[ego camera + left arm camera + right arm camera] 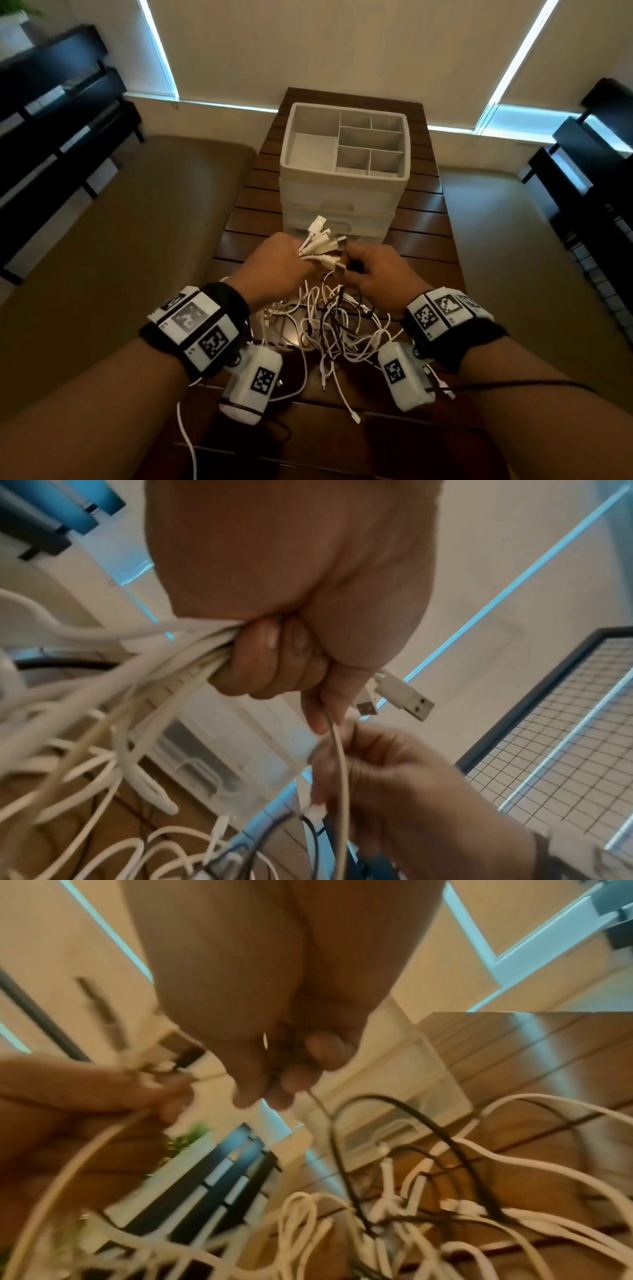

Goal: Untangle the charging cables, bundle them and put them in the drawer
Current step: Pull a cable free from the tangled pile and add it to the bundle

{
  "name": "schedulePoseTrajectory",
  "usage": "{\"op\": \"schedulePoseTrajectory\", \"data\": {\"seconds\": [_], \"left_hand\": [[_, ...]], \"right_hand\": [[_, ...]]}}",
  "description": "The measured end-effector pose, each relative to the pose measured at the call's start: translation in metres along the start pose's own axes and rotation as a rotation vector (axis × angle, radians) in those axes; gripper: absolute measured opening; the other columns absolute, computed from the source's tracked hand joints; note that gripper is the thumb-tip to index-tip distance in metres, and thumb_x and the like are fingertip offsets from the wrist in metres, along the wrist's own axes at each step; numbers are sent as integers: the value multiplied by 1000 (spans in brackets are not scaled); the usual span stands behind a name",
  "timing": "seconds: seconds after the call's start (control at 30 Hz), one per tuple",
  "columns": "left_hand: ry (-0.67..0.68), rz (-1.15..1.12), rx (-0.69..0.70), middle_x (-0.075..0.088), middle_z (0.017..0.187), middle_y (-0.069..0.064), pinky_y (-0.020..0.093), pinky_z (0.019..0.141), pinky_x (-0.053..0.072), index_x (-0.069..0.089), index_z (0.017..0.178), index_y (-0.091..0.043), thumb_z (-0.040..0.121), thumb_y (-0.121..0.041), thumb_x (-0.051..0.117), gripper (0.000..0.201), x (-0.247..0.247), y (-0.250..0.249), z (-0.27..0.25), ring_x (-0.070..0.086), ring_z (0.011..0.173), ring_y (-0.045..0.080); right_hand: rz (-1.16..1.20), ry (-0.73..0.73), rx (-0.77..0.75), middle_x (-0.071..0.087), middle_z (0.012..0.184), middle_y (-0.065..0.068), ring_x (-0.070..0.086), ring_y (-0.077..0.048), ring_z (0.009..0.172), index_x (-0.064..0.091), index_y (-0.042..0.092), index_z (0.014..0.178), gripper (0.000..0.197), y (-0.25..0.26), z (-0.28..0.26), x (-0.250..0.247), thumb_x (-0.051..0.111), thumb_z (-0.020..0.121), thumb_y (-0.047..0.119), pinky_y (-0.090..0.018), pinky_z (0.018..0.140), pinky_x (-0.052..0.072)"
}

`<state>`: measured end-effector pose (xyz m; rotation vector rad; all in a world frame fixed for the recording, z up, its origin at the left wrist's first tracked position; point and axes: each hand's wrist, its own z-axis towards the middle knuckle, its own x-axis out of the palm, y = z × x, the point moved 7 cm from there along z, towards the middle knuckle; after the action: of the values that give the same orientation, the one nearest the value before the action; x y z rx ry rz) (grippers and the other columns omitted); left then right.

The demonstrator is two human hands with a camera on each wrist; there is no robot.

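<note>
My left hand [297, 259] grips a bunch of white charging cables in its fist, and their USB plugs [322, 238] fan out above the knuckles. In the left wrist view the curled fingers [274, 656] wrap the white cords, with two plugs [407, 699] sticking out to the right. My right hand [350, 268] is just to the right of the plugs and pinches a thin black cable [320, 1104] between thumb and fingertips [294, 1077]. The remaining tangle of white and black cables [329, 330] lies on the wooden table below both hands.
A white drawer unit [337, 202] stands just beyond the hands, its drawers pushed in, with a divided grey tray [406, 120] on top. The slatted table [428, 240] is narrow, with tan cushioned seats on both sides. Black shelving [61, 102] stands at the far left and right.
</note>
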<state>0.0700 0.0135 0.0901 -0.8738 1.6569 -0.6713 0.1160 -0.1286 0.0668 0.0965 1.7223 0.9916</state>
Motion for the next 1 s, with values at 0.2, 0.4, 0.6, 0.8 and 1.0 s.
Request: {"op": "schedulePoseTrajectory", "data": {"seconds": [0.2,0.4,0.6,0.8,1.0], "left_hand": [[-151,283,45,52,42,-9,17,42,31,54,52,-27,83,-18,72,37,-59,-9,-9,47,41,3],[-291,447,18,60,64,3,27,53,39,68,73,-13,79,-29,75,18,-110,-13,-18,56,59,14],[-231,524,73,62,70,-5,29,62,46,62,77,-20,76,-31,75,17,-56,-13,-5,62,70,19],[-80,156,79,65,68,7,33,60,49,63,73,-7,86,-15,65,16,23,6,18,58,61,19],[-61,17,78,65,72,16,35,58,44,68,75,-5,87,-16,64,17,22,-3,20,59,63,23]], "right_hand": [[-120,117,238,63,78,2,60,-17,76,62,20,80,12,-56,-8,11,60,91,21,-33,72,50],[-81,-193,41,67,80,-2,61,-17,73,68,16,92,11,-21,2,-18,60,91,23,-32,67,49],[-209,44,91,65,73,4,61,-15,72,71,22,88,7,-22,5,6,64,88,22,-25,65,43],[101,0,-18,74,91,4,67,-7,82,75,23,98,13,-12,12,5,69,86,20,-29,76,54],[206,83,103,69,92,8,66,-13,86,67,22,96,9,-37,5,15,67,87,20,-31,79,56]]}}
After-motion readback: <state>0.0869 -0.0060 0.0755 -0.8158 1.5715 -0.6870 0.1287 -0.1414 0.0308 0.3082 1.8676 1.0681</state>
